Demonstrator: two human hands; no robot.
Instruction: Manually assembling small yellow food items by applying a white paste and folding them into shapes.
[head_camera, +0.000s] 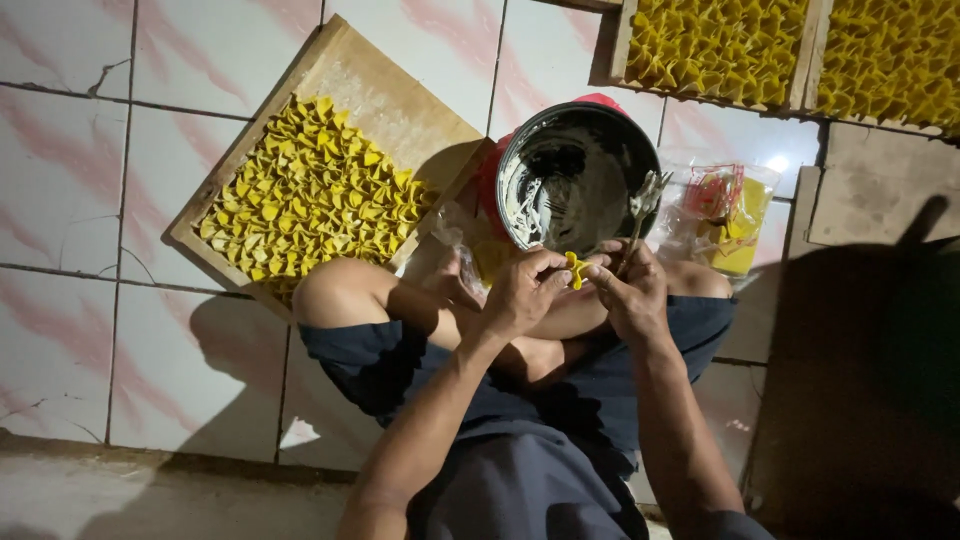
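Both my hands meet over my lap around one small yellow folded dumpling wrapper (575, 270). My left hand (522, 290) pinches it from the left. My right hand (630, 290) pinches it from the right and also grips a metal fork (641, 205) whose tines point up over the bowl. A round metal bowl (520, 150) with smears of pale filling sits just beyond my hands, on a red base.
A wooden tray (400, 90) half filled with yellow folded pieces lies on the tiled floor at the left. Two more full wooden trays (815, 50) stand at the top right. A clear plastic bag with yellow wrappers (735, 215) rests right of the bowl.
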